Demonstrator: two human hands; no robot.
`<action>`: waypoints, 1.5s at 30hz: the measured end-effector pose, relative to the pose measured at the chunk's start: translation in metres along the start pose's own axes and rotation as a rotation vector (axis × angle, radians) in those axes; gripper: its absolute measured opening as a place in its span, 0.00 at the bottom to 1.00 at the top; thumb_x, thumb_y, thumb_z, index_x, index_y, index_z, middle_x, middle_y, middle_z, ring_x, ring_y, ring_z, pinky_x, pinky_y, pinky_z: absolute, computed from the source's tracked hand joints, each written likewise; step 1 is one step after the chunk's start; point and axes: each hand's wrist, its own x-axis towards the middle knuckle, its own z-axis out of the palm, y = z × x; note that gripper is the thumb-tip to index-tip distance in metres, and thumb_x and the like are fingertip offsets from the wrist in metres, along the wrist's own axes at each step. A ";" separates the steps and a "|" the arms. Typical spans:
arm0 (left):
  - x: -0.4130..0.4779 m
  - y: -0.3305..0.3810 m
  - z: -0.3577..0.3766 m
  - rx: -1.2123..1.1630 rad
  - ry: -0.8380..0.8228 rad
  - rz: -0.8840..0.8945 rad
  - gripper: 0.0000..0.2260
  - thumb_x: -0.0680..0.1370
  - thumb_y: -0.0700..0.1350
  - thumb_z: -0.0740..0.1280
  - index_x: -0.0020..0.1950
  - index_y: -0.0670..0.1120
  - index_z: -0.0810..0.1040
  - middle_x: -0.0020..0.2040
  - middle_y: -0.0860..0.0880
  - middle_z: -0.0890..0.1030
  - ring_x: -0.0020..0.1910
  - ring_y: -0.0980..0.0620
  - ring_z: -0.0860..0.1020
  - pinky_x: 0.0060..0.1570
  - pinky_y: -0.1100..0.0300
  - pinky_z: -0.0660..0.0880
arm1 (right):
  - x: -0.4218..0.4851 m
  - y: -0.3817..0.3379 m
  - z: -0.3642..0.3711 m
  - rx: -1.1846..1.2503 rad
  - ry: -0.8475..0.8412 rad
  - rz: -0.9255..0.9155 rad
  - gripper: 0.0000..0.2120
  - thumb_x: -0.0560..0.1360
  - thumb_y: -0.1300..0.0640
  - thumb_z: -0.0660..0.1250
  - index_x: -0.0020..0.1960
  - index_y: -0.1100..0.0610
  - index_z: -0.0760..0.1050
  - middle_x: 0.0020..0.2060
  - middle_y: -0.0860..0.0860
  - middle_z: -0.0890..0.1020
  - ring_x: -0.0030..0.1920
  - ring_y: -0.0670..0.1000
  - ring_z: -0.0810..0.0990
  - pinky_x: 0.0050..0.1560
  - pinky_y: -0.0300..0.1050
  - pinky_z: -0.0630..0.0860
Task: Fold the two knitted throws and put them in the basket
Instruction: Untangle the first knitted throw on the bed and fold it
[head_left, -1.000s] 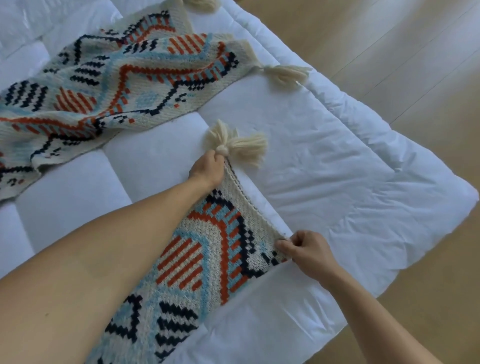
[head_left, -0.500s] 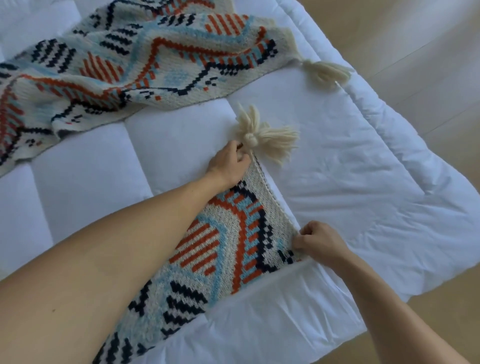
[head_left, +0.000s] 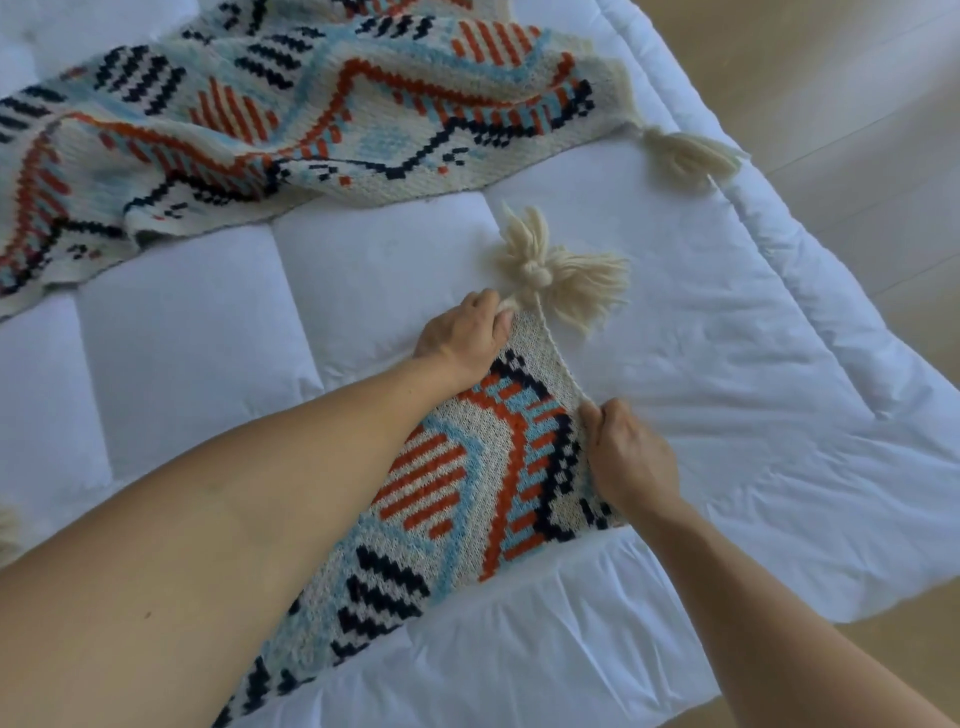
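Our left hand (head_left: 462, 338) curls round the far corner of the near cream knitted throw patterned in orange, blue and navy (head_left: 457, 483), just below its paired cream yarn tassels (head_left: 550, 270). Our forearm hides the throw's left side, and its lower end runs out of frame at 7 o'clock. At 4 o'clock from that hand, our right hand (head_left: 631, 457) pinches the same throw's right edge, fingertips hard to make out. The matching second throw (head_left: 311, 119) lies rumpled at 11 o'clock, cut off at top and left, on the white quilted duvet (head_left: 727, 364).
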 end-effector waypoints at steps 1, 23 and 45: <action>-0.001 0.000 0.001 -0.011 -0.007 -0.011 0.18 0.83 0.55 0.51 0.60 0.43 0.68 0.54 0.43 0.75 0.46 0.44 0.76 0.39 0.53 0.70 | 0.000 -0.001 0.002 -0.015 -0.009 0.014 0.21 0.83 0.40 0.46 0.48 0.55 0.67 0.37 0.53 0.77 0.39 0.57 0.76 0.44 0.51 0.74; -0.172 -0.075 0.041 0.149 0.078 -0.242 0.31 0.80 0.59 0.45 0.80 0.46 0.45 0.80 0.44 0.44 0.79 0.46 0.41 0.75 0.43 0.42 | 0.019 -0.087 0.030 -0.169 0.290 -0.257 0.28 0.79 0.43 0.55 0.75 0.52 0.56 0.73 0.55 0.62 0.74 0.56 0.57 0.73 0.52 0.46; -0.291 -0.196 0.035 0.185 0.003 -0.582 0.36 0.75 0.70 0.34 0.77 0.53 0.30 0.78 0.42 0.34 0.77 0.41 0.34 0.72 0.36 0.35 | 0.006 -0.122 0.081 -0.712 -0.112 -0.518 0.36 0.73 0.26 0.33 0.75 0.39 0.26 0.76 0.47 0.27 0.75 0.52 0.24 0.76 0.62 0.35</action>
